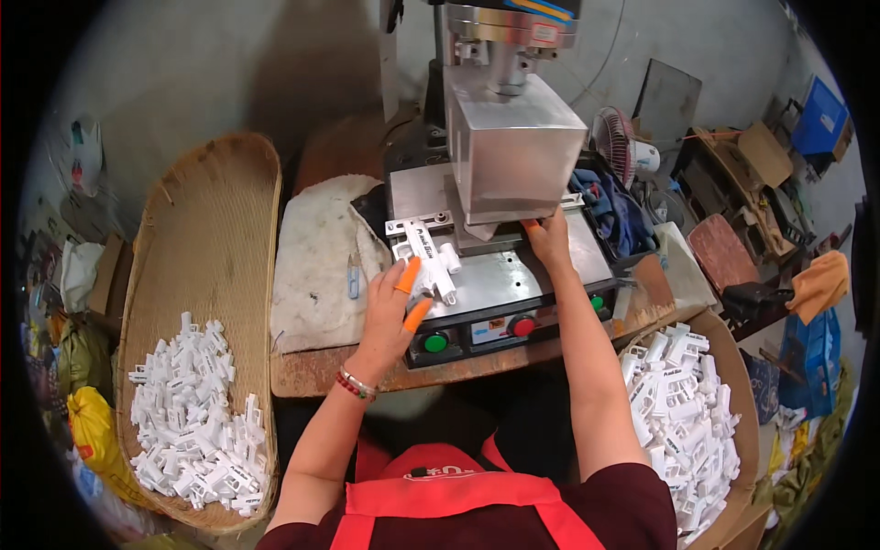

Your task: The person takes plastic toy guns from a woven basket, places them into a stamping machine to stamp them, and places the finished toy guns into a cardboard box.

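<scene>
My left hand [385,312], with orange covers on its finger and thumb, grips the edge of a white plastic toy gun [423,257] with dark print. The toy gun is over the left part of the metal plate [495,280] of a press machine. Under the large block-shaped press head [518,165] reaches my right hand [552,243]. One orange-covered fingertip shows there; the other fingertips, and whatever they touch, are hidden by the head. On the machine's front are green buttons [436,342] and a red button [522,325].
A long woven tray [197,229] at left holds a heap of white toy guns [197,422]. Another heap [683,412] fills a cardboard box [747,412] at right. Small blue-handled snips [353,278] lie on pale cloth [316,247]. Behind at right are dark blue cloth [619,215] and a fan [616,137].
</scene>
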A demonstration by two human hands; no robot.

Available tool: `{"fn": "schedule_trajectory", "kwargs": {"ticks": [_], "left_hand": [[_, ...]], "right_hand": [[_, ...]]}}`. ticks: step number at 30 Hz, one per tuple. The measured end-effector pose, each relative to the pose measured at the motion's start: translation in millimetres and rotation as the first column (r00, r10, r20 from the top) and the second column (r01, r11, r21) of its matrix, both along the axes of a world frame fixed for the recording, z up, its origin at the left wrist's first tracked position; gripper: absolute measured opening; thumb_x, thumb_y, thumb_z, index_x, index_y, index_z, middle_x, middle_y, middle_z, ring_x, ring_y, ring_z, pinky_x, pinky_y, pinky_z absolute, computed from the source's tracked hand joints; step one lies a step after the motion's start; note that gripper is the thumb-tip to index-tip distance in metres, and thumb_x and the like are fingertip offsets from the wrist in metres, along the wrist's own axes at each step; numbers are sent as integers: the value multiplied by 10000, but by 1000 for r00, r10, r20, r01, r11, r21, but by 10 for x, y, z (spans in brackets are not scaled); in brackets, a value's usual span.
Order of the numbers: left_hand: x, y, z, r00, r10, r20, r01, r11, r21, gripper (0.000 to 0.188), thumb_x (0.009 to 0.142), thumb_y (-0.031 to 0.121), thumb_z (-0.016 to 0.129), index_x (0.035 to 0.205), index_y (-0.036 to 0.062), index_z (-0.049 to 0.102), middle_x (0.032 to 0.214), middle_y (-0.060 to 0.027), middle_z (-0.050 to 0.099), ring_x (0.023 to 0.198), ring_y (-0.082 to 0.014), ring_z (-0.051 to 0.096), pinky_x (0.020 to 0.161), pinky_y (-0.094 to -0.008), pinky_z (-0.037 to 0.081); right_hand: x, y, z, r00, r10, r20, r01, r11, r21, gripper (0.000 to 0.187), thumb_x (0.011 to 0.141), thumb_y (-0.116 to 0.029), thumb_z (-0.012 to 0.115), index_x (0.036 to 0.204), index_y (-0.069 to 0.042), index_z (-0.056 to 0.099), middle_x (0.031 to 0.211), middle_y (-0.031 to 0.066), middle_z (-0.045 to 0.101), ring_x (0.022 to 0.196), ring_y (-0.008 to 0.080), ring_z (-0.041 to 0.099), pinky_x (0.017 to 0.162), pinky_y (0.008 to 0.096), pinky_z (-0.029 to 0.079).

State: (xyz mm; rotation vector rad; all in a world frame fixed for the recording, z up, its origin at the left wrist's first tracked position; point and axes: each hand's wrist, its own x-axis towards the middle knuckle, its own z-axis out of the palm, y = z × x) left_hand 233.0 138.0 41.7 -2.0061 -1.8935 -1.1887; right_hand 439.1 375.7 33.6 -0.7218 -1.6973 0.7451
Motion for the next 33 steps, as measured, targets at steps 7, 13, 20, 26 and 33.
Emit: {"fn": "schedule_trajectory", "kwargs": {"ticks": [7,13,20,26,33], "left_hand": [[157,301,231,999,-2,-52,4,1000,31,568,816,-3,632,1360,86,497,1324,-165,513,1002,-329,501,926,-390,428],[503,1384,60,978,47,-202,-47,999,5,172,835,94,583,982,73,669,1143,-90,630,993,-323,540,834,-387,439],[411,1190,64,984,16,-175,-28,997,-67,300,867,177,584,1146,80,634,1233,-145,586,1191,-361,455,985,-444,352],[-162,-335,-115,940,-228,-252,142,938,-317,723,821,315,685,1452,197,354,1440,-172,387,1301,-399,376,1027,-500,343],[-986,-685,-218,932,18,361,27,993,-118,437,821,208,659,1218,51,565,1093,-152,554,997,-311,538,846,-418,439]], "right_hand": [[1433,-705,416,797,-593,111,520,769,372,227,835,-131,665,995,17,601,1187,160,587,1065,296,560,878,364,462],[3317,-2361,533,405,-829,386,773,535,339,243,879,-13,579,1118,26,568,1287,173,542,1226,274,489,1046,366,346],[2269,-1640,-19,847,-361,391,438,890,-126,550,846,-115,669,1341,10,464,1357,152,497,1284,260,434,1083,352,298],[1771,-838,-521,784,-173,597,372,900,-228,733,838,-294,712,1396,35,370,1366,176,462,1263,275,431,1070,350,315],[2188,-640,-1046,940,-159,302,212,965,-153,615,918,-187,637,1421,16,348,1385,175,450,1276,260,426,1065,350,327]]}}
